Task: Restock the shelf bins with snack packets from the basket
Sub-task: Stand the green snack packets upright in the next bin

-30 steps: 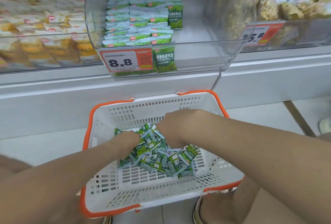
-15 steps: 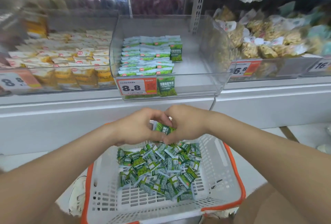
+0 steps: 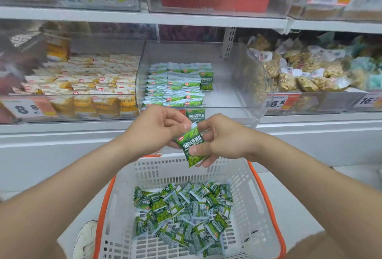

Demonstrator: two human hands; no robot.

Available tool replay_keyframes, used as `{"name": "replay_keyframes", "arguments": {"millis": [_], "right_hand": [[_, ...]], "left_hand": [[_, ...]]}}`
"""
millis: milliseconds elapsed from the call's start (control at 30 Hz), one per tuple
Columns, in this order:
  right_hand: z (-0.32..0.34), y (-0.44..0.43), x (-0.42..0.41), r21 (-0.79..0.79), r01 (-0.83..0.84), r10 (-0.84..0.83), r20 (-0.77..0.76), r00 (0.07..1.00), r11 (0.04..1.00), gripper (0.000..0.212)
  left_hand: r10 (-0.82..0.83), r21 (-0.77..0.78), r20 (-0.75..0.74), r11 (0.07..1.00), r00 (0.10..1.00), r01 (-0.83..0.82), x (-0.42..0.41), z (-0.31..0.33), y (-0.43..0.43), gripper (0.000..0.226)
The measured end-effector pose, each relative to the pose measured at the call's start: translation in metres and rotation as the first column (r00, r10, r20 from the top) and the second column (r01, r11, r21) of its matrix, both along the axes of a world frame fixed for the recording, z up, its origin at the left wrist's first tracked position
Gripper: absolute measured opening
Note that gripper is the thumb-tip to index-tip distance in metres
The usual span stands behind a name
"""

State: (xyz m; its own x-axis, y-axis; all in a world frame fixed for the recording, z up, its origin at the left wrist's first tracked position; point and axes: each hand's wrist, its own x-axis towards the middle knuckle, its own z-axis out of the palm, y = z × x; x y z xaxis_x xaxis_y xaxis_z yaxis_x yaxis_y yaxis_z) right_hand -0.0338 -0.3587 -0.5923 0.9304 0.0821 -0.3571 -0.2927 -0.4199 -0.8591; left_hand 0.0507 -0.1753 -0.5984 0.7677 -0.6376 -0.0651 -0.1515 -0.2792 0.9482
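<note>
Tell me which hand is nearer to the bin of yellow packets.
Left. The left hand hangs just below and right of the bin of yellow packets; the right hand is farther right, on the far side of the green packet both hands pinch.

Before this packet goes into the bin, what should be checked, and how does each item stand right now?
1. Grip on packet: left hand and right hand both pinch it, ok.
2. Match: bin holds the same green packets, ok.
3. Room: right side of the bin floor is bare, ok.
4. Path: nothing between packet and bin opening, ok.
5. Packet seal intact: cannot tell.
6. Basket supply: loose packets inside, ok.
</note>
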Motion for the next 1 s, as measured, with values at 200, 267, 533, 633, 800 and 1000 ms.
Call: {"name": "replay_keyframes", "arguments": {"millis": [200,267,533,633,800,1000], "right_hand": [[0.030,-0.019,0.023,0.191,0.229,-0.257,0.134,0.957,0.954,0.042],[0.033,-0.027,0.039,0.248,0.355,-0.412,0.235,0.881,0.901,0.045],[0.010,-0.077,0.120,-0.152,0.628,-0.537,0.392,0.747,0.763,0.043],[-0.002,-0.092,0.144,-0.309,0.629,-0.550,0.308,0.776,0.713,0.043],[-0.011,-0.103,0.182,-0.454,0.588,-0.553,0.223,0.803,0.670,0.028],[-0.022,-0.100,0.206,-0.602,0.575,-0.486,0.326,0.811,0.555,0.049]], "left_hand": [[0.220,-0.058,0.804,0.954,0.553,-0.294,0.013,0.009,-0.012,0.011],[0.170,-0.021,0.891,0.941,0.421,-0.337,0.019,0.012,-0.014,0.013],[-0.178,0.315,0.880,0.912,0.440,-0.261,0.059,-0.001,-0.030,0.034],[-0.242,0.415,0.842,0.861,0.482,-0.293,0.066,-0.007,-0.032,0.048],[-0.276,0.468,0.814,0.833,0.511,-0.295,0.069,-0.011,-0.034,0.047],[-0.270,0.456,0.822,0.840,0.501,-0.295,0.068,-0.013,-0.033,0.052]]}}
